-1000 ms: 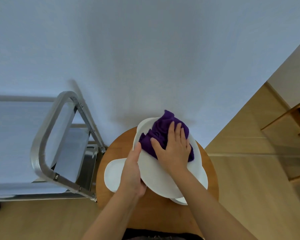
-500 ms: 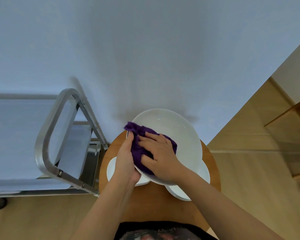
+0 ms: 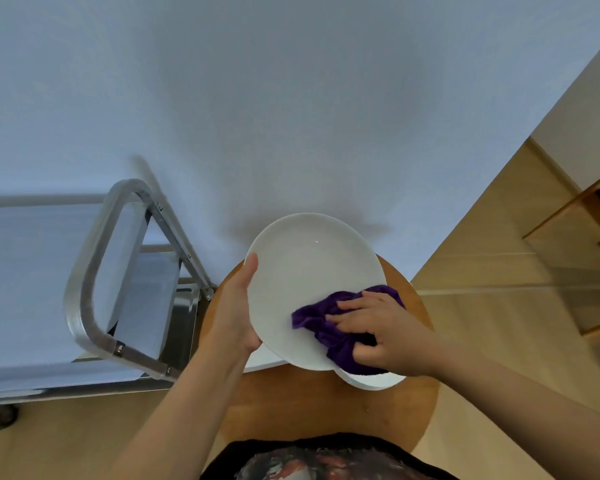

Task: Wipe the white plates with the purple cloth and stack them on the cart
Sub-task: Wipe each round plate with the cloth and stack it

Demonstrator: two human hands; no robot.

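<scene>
A white plate (image 3: 312, 271) is tilted up above the round wooden table (image 3: 326, 403). My left hand (image 3: 234, 313) grips the plate's left rim, thumb along the edge. My right hand (image 3: 378, 329) presses the bunched purple cloth (image 3: 326, 322) against the plate's lower right part, fingers curled into the fabric. Two more white plates lie on the table beneath, one (image 3: 262, 358) peeking out at the left and one (image 3: 374, 380) at the lower right, both mostly hidden. The metal cart (image 3: 94, 265) stands to the left of the table.
A white wall rises just behind the table and cart. The cart's tubular handle (image 3: 84, 271) is close to the table's left edge, a wheel (image 3: 4, 415) shows at lower left. Wooden furniture (image 3: 575, 244) stands at the far right on the wooden floor.
My right hand has swept the purple cloth from the plate's left side to its lower right. The plate's face now shows almost fully. My left hand keeps its hold on the left rim.
</scene>
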